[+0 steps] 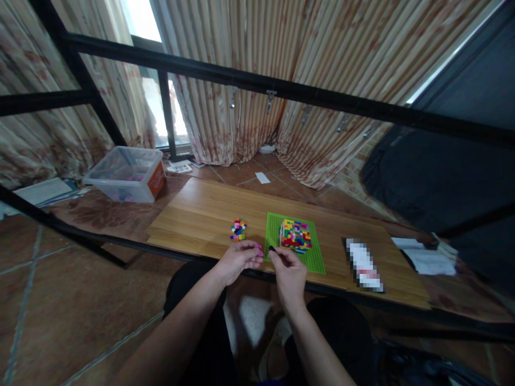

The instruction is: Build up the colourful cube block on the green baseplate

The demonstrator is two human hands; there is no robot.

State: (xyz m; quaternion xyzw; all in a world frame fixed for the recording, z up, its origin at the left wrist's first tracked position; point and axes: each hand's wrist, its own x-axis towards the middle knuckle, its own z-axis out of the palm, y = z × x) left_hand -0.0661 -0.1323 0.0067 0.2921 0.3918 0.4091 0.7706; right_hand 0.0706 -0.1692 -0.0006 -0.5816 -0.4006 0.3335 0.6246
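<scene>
Pinched in my left hand (240, 261) are small pink toy bricks (259, 251), at the front edge of the table. Close beside it, the fingers of my right hand (288, 268) are closed on a small black toy brick (271, 249), over the near left part of the green baseplate (317, 257). A block of many-coloured toy bricks (295, 235) stands on that baseplate, just beyond my right hand. Past my left hand lies a small pile of loose toy bricks (238, 226) in mixed colours.
The wooden table (201, 214) also carries a blurred-out flat object (364, 265) at right. A clear plastic bin (129, 174) with some pink pieces stands beyond its left end. Papers (426, 257) lie to the right, and a black metal rail (257, 80) crosses above.
</scene>
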